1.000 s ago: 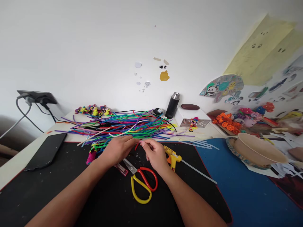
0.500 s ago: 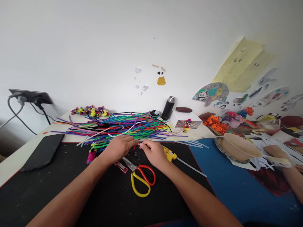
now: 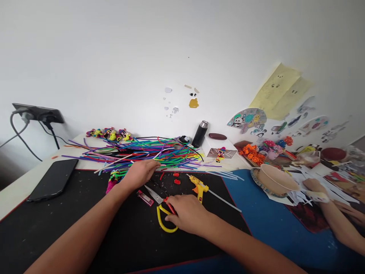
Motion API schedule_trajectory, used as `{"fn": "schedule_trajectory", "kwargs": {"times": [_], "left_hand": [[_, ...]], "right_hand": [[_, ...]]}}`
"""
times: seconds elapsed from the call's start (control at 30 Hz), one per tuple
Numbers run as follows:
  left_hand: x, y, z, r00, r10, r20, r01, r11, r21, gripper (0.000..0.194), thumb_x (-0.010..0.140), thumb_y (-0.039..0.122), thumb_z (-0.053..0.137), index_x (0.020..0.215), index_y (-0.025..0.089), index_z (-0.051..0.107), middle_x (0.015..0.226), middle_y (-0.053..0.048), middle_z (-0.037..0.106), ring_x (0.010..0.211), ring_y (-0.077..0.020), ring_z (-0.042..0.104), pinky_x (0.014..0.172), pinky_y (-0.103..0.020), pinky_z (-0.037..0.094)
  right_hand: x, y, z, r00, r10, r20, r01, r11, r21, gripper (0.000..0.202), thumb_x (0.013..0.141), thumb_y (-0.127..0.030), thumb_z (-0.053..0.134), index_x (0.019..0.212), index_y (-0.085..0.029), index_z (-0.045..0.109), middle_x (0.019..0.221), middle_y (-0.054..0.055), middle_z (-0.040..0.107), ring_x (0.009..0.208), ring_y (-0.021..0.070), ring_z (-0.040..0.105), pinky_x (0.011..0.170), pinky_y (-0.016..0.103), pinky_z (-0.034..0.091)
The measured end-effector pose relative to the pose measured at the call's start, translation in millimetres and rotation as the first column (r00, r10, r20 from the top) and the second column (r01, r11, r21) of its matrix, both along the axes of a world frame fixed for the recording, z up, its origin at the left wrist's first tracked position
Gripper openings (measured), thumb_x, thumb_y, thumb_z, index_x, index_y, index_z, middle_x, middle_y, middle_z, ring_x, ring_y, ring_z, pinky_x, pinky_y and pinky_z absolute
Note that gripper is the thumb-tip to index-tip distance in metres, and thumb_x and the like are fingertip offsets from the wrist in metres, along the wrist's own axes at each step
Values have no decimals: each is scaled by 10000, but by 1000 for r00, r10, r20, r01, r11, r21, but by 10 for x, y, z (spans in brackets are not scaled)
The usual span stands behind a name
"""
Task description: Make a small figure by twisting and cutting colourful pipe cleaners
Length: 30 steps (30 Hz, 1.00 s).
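My left hand (image 3: 141,174) is over the front edge of a pile of pipe cleaners (image 3: 171,152), its fingers drawn together; what they hold is hidden. Beside its fingertips is a short red piece (image 3: 162,176). My right hand (image 3: 189,213) grips the red handle of the scissors (image 3: 164,224), which lie on the black mat with blades pointing up-left. Two small red coiled pieces (image 3: 177,182) lie on the mat. A yellow glue gun (image 3: 199,185) with a clear stick rests just beyond my right hand. A small pink box (image 3: 145,198) lies left of the scissors.
At the left is a black phone (image 3: 54,179). Small colourful figures (image 3: 111,134) sit behind the pile. A black flask (image 3: 200,134) and white box (image 3: 218,146) stand by the wall. At right, another person's hand (image 3: 315,186) is near a bowl (image 3: 278,178) and paper strips.
My right hand has left my left hand's fingertips and moved down onto the scissors' red handle. The glue gun and small red pieces are now uncovered. The view has shifted slightly.
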<state>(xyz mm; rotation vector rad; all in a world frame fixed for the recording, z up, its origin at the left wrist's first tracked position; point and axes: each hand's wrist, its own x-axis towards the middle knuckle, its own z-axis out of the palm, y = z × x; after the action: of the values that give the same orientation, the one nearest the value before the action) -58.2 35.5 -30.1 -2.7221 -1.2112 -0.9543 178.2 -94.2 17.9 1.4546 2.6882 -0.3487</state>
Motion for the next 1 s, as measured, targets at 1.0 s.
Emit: {"fn": "schedule_trajectory", "kwargs": {"times": [1.0], "left_hand": [[8,-65,110,978,64,197,-41,992,-121,341,1052,401,461,1063,226,754,1020,-73,822,894,-232,775,781,-302,564]], "right_hand": [[88,94,-354,329,-787,-522,-208,479,-853,578,734,-544,857,1026,-205,491,751,7,740,371,73,518,326,168,216]]}}
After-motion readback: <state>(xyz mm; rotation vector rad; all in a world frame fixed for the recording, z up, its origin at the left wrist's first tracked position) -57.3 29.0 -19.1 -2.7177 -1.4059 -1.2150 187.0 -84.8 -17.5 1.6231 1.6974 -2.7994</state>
